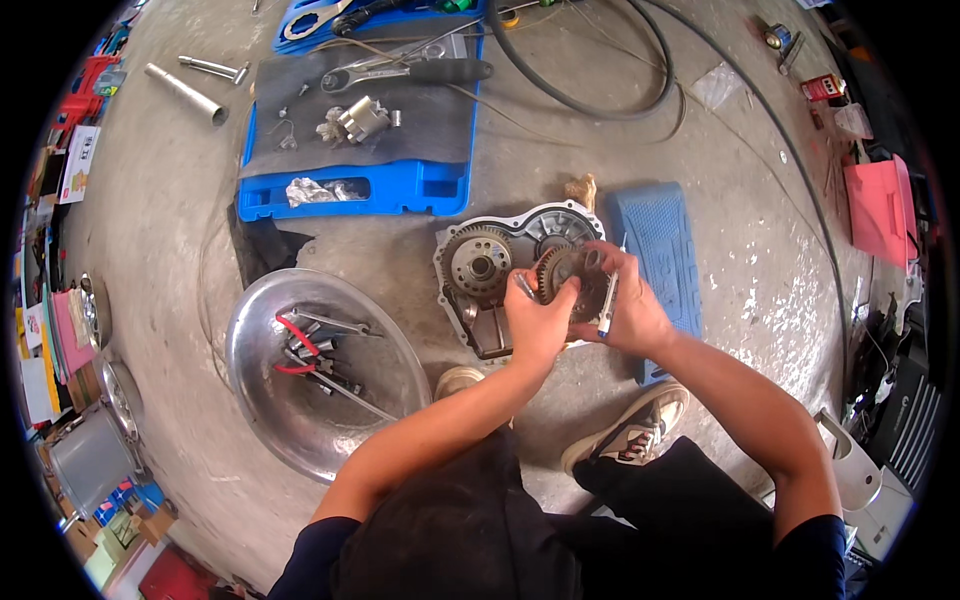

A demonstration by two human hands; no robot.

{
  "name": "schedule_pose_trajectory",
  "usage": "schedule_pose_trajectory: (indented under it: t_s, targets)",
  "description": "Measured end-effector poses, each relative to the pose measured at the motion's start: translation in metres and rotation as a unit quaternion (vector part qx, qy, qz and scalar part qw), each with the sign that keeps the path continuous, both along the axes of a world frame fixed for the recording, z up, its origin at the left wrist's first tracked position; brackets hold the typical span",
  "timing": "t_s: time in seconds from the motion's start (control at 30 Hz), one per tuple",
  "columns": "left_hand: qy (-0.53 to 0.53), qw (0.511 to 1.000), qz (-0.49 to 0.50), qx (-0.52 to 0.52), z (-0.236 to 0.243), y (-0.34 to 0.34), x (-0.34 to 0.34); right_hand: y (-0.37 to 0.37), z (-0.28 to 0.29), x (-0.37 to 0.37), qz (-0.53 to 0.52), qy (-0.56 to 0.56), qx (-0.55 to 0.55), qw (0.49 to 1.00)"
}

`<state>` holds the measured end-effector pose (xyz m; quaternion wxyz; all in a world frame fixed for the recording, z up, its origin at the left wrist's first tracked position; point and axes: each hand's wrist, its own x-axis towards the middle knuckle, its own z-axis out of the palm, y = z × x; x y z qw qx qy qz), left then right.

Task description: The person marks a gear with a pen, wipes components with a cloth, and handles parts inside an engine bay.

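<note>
My left hand [541, 322] and my right hand [637, 308] are both closed around a toothed metal gear [560, 268], held over an opened metal gearbox housing [449, 318]. A slim white marker pen with a blue end [608, 303] is also tucked in my right hand's fingers. By my left thumb and fingers shows a small shiny metal piece [525, 287], too small to name. Left of my hands, a large round gear [478, 262] with a holed centre sits inside the housing. My hands hide the housing's lower right part.
A steel bowl [250, 345] holding red-handled pliers and wrenches stands left. Beyond lies a blue tool case [405, 195] bearing a grey sheet, a ratchet [405, 74] and metal parts. A blue textured plastic piece [660, 245] lies right. A black hose [600, 112] loops behind. My shoes flank the work.
</note>
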<state>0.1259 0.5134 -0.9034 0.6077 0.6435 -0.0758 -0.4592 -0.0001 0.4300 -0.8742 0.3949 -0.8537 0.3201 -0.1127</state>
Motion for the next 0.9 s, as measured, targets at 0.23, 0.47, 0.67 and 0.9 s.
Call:
schedule_pose_trajectory:
  t_s: [0.23, 0.47, 0.67, 0.9]
  targets:
    - [-0.041, 0.999, -0.007, 0.03, -0.008, -0.001, 0.0, -0.005, -0.006, 0.004, -0.018, 0.048, 0.074, 0.996]
    - [-0.139, 0.987, -0.077, -0.015, -0.002, 0.021, 0.0, -0.027, -0.01, 0.012, 0.049, 0.033, 0.015, 0.998]
    - [-0.107, 0.976, -0.174, 0.07, 0.034, 0.021, 0.01, -0.047, -0.013, 0.014, 0.126, 0.047, -0.022, 0.991]
    - [-0.1, 0.968, -0.229, 0.031, 0.039, 0.045, 0.031, -0.045, -0.013, 0.017, 0.137, 0.043, -0.022, 0.989]
